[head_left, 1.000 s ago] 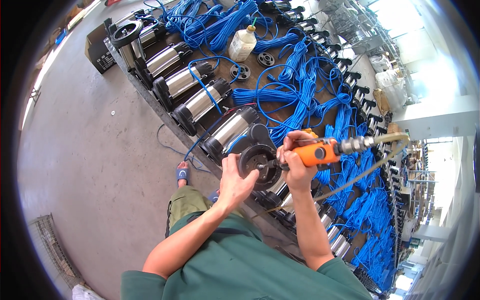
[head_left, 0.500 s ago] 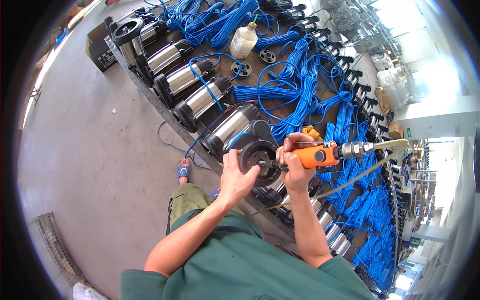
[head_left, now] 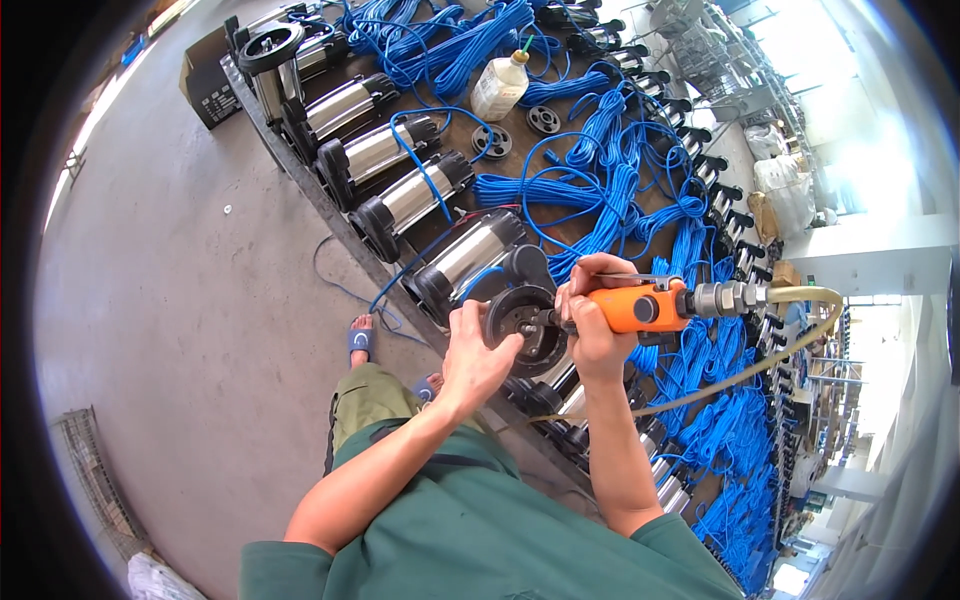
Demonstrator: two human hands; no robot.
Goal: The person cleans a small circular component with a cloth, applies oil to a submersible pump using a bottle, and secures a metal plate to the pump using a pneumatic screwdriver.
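My right hand [head_left: 598,325] is wrapped round an orange air screwdriver [head_left: 632,309], with fingers near its lever. A pale air hose [head_left: 828,318] runs from the tool's metal coupling. The tool's tip points left, at the inner face of a black round pump end [head_left: 507,308]. Whether the tip sits in a screw, I cannot tell. My left hand [head_left: 478,360] grips that pump end's rim from the lower left, its thumb close to the middle. Just above lies a steel-bodied pump [head_left: 470,255] with black ends.
More steel pumps [head_left: 412,197] line the bench edge [head_left: 320,200]. Blue cable bundles [head_left: 605,195] cover much of the bench. A white bottle [head_left: 498,88] with a green tip stands near two black discs [head_left: 492,141]. A cardboard box [head_left: 207,85] is on the floor at the far left.
The screwdriver has shifted slightly right and up with my right hand, and its hose bows out further right. My left hand keeps its hold on the pump end. The whole view has shifted slightly.
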